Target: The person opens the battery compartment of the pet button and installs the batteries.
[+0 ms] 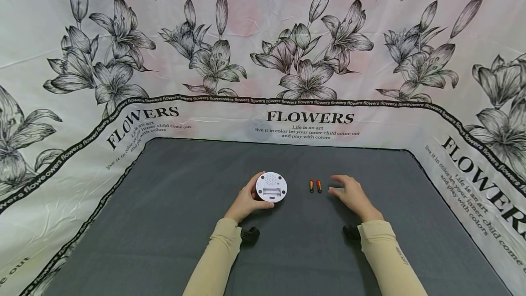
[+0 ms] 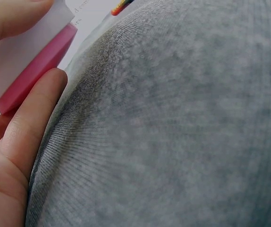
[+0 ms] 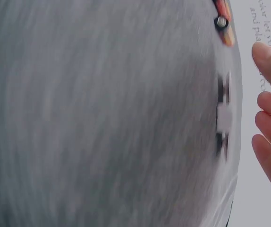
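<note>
I am looking down at a tabletop covered in dark grey cloth, and a white backdrop printed with black lilies and the word FLOWERS is standing around it on three sides. My left hand is gripping a round white device near the middle of the cloth, fingers and thumb curling round its left and near edge; the device is showing a speaker grille and an open rectangular battery slot on its upturned face. In the left wrist view the fingers are pressing against a white and pink edge of it. Just to the right of the device, two small orange-and-black batteries are lying side by side, apart from it. My right hand is hovering just right of the batteries, palm down, fingers loosely spread and gripping nothing, with the fingertips near a small white piece on the cloth. In the right wrist view that piece is appearing blurred beside the straight fingers. Both forearms are wearing beige sleeves, wrists hanging low over the cloth.
</note>
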{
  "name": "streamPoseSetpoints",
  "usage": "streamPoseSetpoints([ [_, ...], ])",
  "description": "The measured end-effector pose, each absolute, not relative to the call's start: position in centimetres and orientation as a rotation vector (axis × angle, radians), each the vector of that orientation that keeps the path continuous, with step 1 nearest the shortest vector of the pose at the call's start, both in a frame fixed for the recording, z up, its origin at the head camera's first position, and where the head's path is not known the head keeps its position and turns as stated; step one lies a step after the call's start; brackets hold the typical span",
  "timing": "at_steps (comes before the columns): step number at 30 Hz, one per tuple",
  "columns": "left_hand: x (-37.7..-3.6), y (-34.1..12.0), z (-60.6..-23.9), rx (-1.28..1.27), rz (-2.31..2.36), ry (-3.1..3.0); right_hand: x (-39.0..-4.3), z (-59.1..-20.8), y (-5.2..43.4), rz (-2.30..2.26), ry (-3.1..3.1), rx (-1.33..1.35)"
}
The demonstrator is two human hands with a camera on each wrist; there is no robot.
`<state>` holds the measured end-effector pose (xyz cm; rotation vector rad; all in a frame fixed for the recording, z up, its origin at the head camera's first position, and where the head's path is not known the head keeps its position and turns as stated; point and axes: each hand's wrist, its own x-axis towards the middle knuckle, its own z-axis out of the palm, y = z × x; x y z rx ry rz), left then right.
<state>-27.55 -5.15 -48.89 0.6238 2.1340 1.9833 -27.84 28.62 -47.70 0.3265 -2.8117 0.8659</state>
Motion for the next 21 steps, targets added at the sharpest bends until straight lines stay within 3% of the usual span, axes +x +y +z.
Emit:
streamPoseSetpoints([
  [21, -27.5, -5.2, -48.7, 0.616, 1.975, 2.143, -29.1, -47.5, 23.6, 0.789, -2.869, -0.045],
])
